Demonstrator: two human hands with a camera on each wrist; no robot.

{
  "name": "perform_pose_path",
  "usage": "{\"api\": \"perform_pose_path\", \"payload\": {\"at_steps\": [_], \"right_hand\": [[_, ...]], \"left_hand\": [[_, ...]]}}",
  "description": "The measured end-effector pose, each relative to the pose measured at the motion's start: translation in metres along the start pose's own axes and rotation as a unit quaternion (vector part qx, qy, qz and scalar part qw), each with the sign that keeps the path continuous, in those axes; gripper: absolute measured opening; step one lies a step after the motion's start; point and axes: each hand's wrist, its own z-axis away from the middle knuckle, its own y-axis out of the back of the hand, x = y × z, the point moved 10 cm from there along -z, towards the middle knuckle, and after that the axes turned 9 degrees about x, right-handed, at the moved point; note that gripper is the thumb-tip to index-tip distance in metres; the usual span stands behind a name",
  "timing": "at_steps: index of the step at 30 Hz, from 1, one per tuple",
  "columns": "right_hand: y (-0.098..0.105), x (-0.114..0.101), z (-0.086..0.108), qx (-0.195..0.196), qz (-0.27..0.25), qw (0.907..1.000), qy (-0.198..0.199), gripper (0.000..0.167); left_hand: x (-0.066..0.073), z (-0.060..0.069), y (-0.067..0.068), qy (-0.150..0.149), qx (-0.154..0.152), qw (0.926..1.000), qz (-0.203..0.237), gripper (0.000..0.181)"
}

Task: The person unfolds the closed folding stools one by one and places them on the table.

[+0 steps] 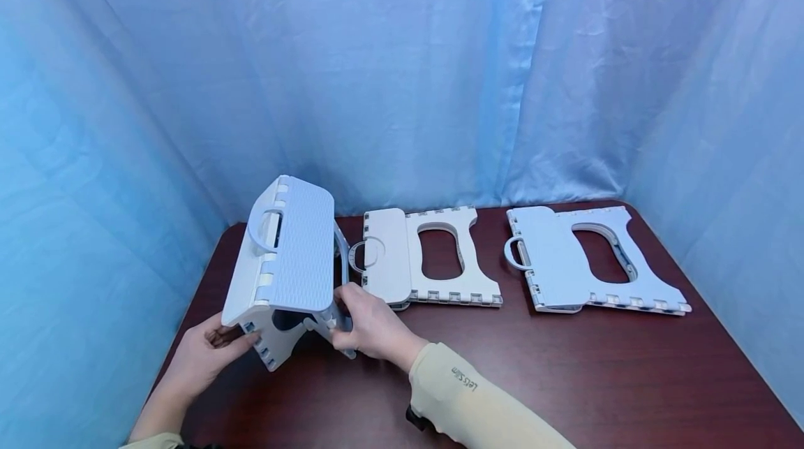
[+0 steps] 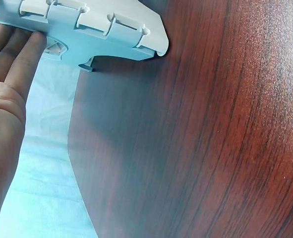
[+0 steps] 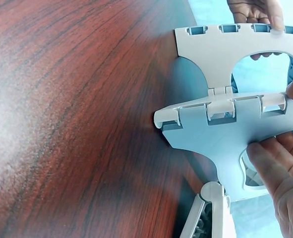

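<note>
A white folding stool (image 1: 304, 243) stands partly unfolded at the left of the table, its two-part top bent like a roof and its legs spread below. My left hand (image 1: 196, 358) grips the edge of its left leg panel, thumb in front and fingers behind. On the other side my right hand (image 1: 375, 325) holds the right leg panel between thumb and fingers. The right wrist view shows both leg panels of the stool (image 3: 225, 129), joined by hinged parts. In the left wrist view, the left fingers (image 2: 25, 62) lie under the panel's edge.
A second folding stool (image 1: 386, 257) lies folded flat just right of the held one. Further right is a third folded stool (image 1: 553, 260). The dark red wooden table (image 1: 540, 372) carries them, with blue curtains (image 1: 402, 72) hanging behind and at both sides.
</note>
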Motion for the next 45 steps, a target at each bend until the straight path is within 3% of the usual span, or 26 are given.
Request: {"api": "perform_pose_path", "payload": {"at_steps": [15, 31, 39, 45], "right_hand": [[0.0, 0.0, 0.001, -0.001, -0.005, 1.0, 0.001, 0.042], [0.001, -0.001, 0.001, -0.003, -0.007, 1.0, 0.006, 0.043], [0.002, -0.002, 0.0, -0.008, -0.006, 1.0, 0.0, 0.043], [0.002, -0.001, 0.0, -0.01, -0.003, 0.9999, -0.007, 0.043]], "left_hand": [[-0.011, 0.0, 0.002, 0.025, -0.008, 0.9997, -0.003, 0.058], [-0.016, 0.0, 0.005, 0.031, -0.006, 0.9995, 0.002, 0.058], [-0.012, 0.0, 0.01, 0.02, 0.001, 0.9997, -0.012, 0.057], [-0.009, 0.0, 0.011, 0.002, 0.002, 1.0, 0.002, 0.055]]}}
